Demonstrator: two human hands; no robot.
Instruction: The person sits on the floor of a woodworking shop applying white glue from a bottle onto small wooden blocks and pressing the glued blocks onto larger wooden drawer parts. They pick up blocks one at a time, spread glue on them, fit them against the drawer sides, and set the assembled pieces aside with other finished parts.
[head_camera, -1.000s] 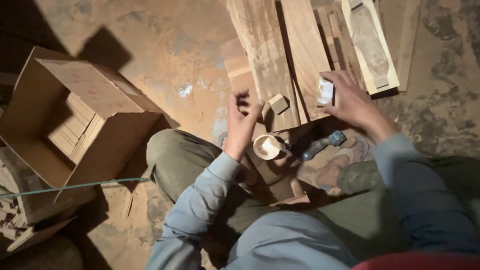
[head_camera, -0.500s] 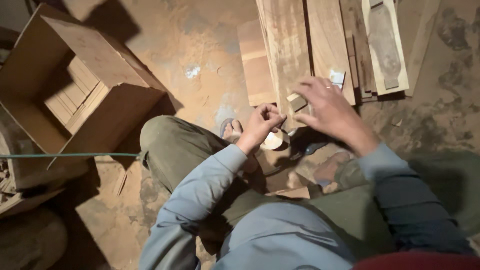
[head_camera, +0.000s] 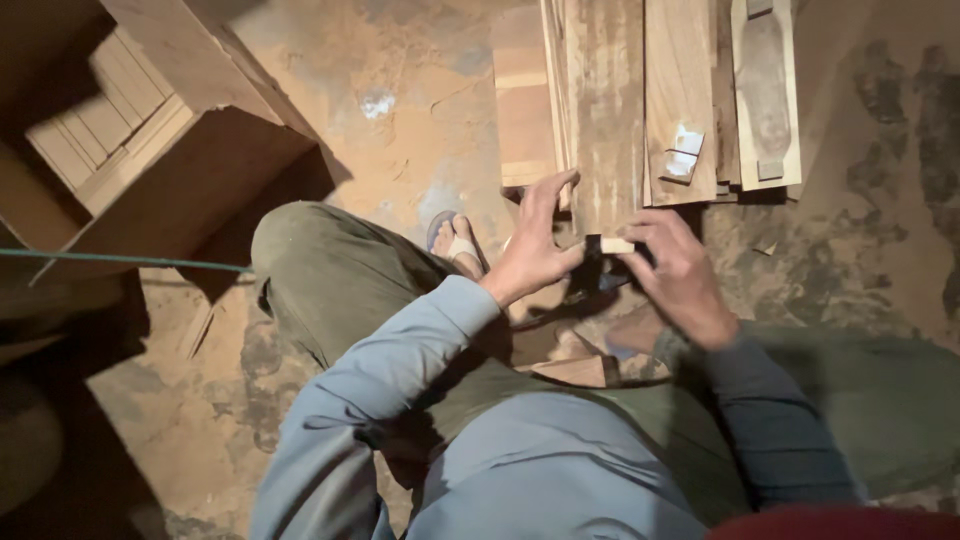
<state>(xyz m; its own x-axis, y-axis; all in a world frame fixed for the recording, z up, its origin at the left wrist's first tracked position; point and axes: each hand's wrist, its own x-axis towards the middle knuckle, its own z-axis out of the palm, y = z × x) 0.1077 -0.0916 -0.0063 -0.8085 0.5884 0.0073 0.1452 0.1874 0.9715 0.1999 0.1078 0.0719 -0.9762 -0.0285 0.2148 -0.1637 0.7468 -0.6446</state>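
Note:
I sit on a dirt floor with my knees up. My right hand pinches a small pale wooden block by its right end. My left hand meets it from the left: the thumb presses a dark piece at the block's left end while the fingers spread toward the planks. Both hands hover just in front of a stack of long wooden planks. A small white folded piece lies on one plank, apart from both hands.
An open cardboard box with several flat wooden pieces stands at the left. A green cord runs across below it. My sandalled foot rests near the left hand. A shaped wooden board lies at the top right.
My right hand has left the white piece on the plank and come down to the left hand. Both hands now meet on the small block. The view has shifted left.

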